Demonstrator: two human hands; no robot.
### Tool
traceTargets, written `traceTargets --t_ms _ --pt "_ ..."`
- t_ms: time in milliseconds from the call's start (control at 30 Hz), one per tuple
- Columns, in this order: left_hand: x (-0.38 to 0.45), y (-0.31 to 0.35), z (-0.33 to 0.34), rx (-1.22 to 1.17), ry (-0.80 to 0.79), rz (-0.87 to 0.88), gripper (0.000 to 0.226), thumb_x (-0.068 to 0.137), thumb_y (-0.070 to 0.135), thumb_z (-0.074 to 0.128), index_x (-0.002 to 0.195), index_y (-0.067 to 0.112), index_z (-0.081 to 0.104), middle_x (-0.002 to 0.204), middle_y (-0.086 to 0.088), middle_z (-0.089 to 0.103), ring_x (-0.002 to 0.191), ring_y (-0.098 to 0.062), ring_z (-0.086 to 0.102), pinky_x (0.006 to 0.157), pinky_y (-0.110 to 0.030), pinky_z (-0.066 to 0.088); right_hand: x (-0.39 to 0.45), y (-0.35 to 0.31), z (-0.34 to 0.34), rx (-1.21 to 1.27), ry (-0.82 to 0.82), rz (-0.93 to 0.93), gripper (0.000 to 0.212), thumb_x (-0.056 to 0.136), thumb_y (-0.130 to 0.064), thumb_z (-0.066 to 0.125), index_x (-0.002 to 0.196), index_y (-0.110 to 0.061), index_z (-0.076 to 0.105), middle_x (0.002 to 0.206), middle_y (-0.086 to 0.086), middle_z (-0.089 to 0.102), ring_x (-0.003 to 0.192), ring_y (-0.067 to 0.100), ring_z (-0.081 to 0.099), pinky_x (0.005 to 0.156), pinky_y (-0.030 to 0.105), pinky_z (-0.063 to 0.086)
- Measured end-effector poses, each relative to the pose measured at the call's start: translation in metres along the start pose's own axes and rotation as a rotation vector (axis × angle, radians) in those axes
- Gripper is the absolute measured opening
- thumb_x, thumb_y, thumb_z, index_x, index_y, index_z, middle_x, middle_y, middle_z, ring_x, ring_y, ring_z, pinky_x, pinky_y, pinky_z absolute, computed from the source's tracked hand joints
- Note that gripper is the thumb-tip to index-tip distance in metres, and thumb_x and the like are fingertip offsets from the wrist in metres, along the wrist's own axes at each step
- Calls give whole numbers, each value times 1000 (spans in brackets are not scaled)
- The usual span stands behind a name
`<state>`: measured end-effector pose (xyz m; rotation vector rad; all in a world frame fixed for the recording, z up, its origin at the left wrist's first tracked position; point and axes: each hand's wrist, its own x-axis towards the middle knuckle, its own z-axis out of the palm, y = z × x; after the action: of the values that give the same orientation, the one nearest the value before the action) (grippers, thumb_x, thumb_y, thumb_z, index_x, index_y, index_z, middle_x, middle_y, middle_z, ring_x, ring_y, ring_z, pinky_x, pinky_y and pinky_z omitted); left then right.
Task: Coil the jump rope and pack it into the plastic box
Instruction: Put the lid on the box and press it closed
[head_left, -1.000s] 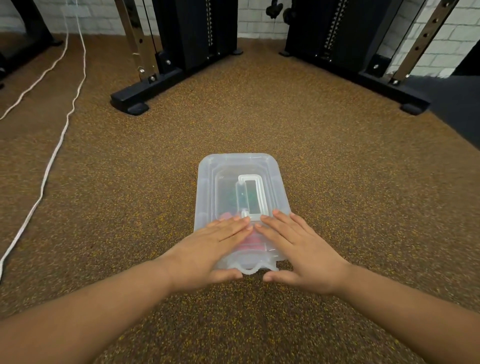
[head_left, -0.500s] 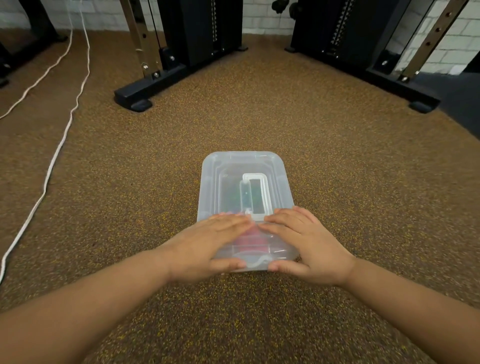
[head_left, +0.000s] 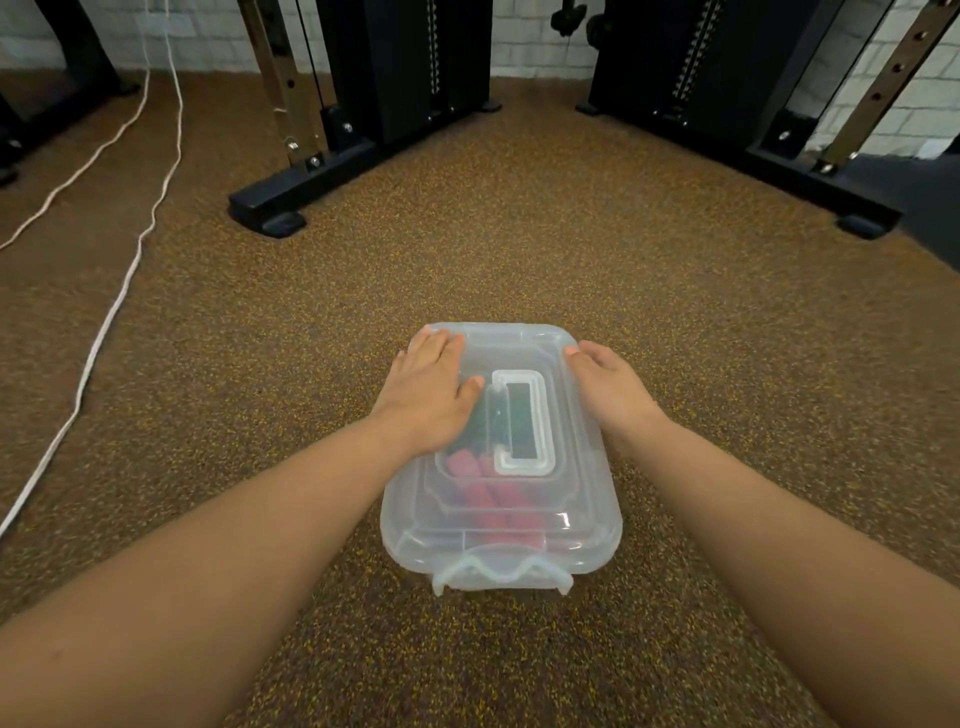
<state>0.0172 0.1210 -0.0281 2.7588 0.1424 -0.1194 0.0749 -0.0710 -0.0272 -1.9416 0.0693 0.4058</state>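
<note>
A thin white cord (head_left: 111, 312) snakes down the far left of the speckled brown floor (head_left: 701, 322), well apart from everything else. Next, the black foot of a rack (head_left: 270, 210) stands at upper left, with a wide stretch of bare floor between it and the box (head_left: 501, 519). The left hand (head_left: 431, 387) lies flat on the far left part of the lid (head_left: 519, 348), fingers straight and together, reaching the rounded far corner; it presses, gripping nothing. The box is clear, milky plastic, rectangular with rounded corners, a moulded white handle (head_left: 522, 423) folded flat on the lid and a wavy white latch (head_left: 501, 571) at the near edge. Through the lid show the red rope handles (head_left: 485, 491), lying inside toward the near end; the cord itself is too blurred to tell. The right hand (head_left: 610, 387) rests along the lid's far right edge, fingers relaxed and straight, holding nothing. Another black rack base (head_left: 862, 221) stands at upper right, well apart.
</note>
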Motion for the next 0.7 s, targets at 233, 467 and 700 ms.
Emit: traceTargets --t_ms 233,467,700 --pt "34 -4 -7 -66 79 -1 55 97 39 34 146 13 29 149 -8 31 140 -25 23 116 -35 18 34 -9 8 70 -35 70 44 86 -51 54 116 -21 60 121 2 63 110 23 58 100 41 43" --pt "62 -7 -9 -375 91 -252 32 94 39 43 117 20 55 129 -4 52 119 -22 48 92 -29 37 64 -18 11 43 -78 159 88 58 -71 62 122 -11 60 116 9 67 100 29 66 95 48 49" --pt "73 -13 -12 -523 25 -387 56 86 53 54 127 16 56 132 -4 56 119 -24 52 98 -32 40 79 -24 9 4 -227 227 57 78 -55 66 115 -11 61 102 8 71 84 26 70 71 37 57"
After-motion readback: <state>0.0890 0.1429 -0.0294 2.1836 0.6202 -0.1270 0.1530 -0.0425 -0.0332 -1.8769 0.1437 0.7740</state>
